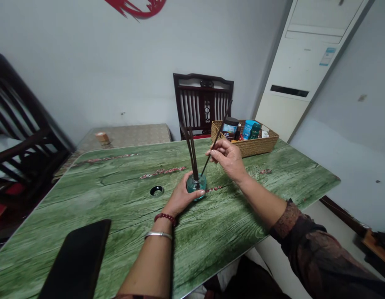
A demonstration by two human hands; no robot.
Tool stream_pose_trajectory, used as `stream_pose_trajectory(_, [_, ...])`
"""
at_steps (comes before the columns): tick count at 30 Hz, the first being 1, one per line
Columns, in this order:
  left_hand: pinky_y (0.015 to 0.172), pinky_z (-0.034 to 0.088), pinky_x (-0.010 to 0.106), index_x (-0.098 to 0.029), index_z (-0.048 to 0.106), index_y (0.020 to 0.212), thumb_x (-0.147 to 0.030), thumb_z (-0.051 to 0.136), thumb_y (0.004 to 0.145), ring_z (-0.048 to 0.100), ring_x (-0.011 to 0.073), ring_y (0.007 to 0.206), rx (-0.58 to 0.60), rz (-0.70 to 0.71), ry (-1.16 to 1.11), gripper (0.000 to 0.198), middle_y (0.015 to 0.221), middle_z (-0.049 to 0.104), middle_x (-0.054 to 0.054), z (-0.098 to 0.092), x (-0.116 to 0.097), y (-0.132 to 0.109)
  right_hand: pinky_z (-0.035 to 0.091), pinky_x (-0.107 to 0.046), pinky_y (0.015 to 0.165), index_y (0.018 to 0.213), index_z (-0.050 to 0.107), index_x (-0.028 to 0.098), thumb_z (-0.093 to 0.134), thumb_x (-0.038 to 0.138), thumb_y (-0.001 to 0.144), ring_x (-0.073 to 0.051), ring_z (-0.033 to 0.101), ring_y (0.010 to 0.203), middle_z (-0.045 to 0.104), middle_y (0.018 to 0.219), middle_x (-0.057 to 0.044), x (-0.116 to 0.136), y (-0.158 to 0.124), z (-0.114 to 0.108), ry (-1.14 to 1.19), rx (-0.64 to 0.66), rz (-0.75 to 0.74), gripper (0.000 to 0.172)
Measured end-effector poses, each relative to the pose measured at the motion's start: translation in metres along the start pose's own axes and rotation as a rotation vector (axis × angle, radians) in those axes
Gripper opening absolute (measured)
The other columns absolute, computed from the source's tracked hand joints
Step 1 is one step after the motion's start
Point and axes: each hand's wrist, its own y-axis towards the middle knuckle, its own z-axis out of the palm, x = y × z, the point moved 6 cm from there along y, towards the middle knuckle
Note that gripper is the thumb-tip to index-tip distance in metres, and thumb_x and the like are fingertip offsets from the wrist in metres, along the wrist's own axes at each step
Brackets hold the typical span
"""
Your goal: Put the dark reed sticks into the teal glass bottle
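Note:
A small teal glass diffuser bottle (197, 187) stands on the green table, with several dark reed sticks (192, 153) rising out of its neck. My left hand (182, 192) is wrapped round the bottle from the left, thumb across its front. Between the thumb and fingers of my right hand (228, 158) is one more dark reed stick (219, 132), slanting up to the right. Its lower end is close to the bottle's neck; whether it touches, I cannot tell. Left of the bottle lies a black ring-shaped cap (156, 191).
A wicker basket (257, 147) of jars and bottles sits at the table's back right. A black phone-like slab (76, 259) lies front left on the green table (126, 207). Dark wooden chairs stand behind (206, 104) and at left. An orange-white container (102, 138) rests on a side surface.

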Motion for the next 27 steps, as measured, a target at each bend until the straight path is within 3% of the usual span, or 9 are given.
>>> stream_pose_trajectory(15, [0.104, 0.043, 0.048, -0.019, 0.052, 0.132, -0.044, 0.082, 0.064, 0.058, 0.0311, 0.117, 0.015, 0.025, -0.013, 0.078, 0.126, 0.063, 0.012, 0.002, 0.0, 0.0, 0.048, -0.024, 0.065, 0.08, 0.057, 0.021, 0.064, 0.029, 0.08, -0.013, 0.059, 0.065, 0.061, 0.071, 0.004, -0.039, 0.003, 0.028, -0.231, 0.034, 0.014, 0.011])
stream_pose_trajectory(20, [0.105, 0.043, 0.046, -0.019, 0.051, 0.132, -0.044, 0.084, 0.062, 0.058, 0.0308, 0.12, 0.012, 0.042, -0.017, 0.081, 0.128, 0.062, 0.012, 0.001, 0.002, 0.001, 0.045, -0.025, 0.071, 0.081, 0.062, 0.021, 0.064, 0.025, 0.08, -0.013, 0.06, 0.069, 0.066, 0.074, 0.003, -0.055, -0.009, 0.031, -0.454, 0.084, 0.031, 0.004])
stream_pose_trajectory(23, [0.105, 0.043, 0.047, -0.019, 0.051, 0.132, -0.044, 0.085, 0.061, 0.058, 0.0313, 0.12, 0.005, 0.054, 0.013, 0.082, 0.129, 0.062, 0.013, 0.001, 0.004, 0.0, 0.045, -0.026, 0.074, 0.094, 0.066, 0.022, 0.065, 0.025, 0.08, -0.014, 0.06, 0.071, 0.069, 0.082, 0.002, -0.065, -0.019, 0.026, -0.554, 0.115, 0.035, 0.014])
stream_pose_trajectory(27, [0.104, 0.043, 0.047, -0.02, 0.048, 0.132, -0.045, 0.082, 0.065, 0.06, 0.0306, 0.118, -0.017, 0.0, 0.099, 0.079, 0.127, 0.063, 0.012, 0.001, 0.005, -0.004, 0.046, -0.026, 0.073, 0.103, 0.066, 0.021, 0.061, 0.02, 0.081, -0.014, 0.062, 0.072, 0.07, 0.085, 0.001, -0.095, -0.023, 0.002, -0.568, 0.018, 0.127, 0.022])
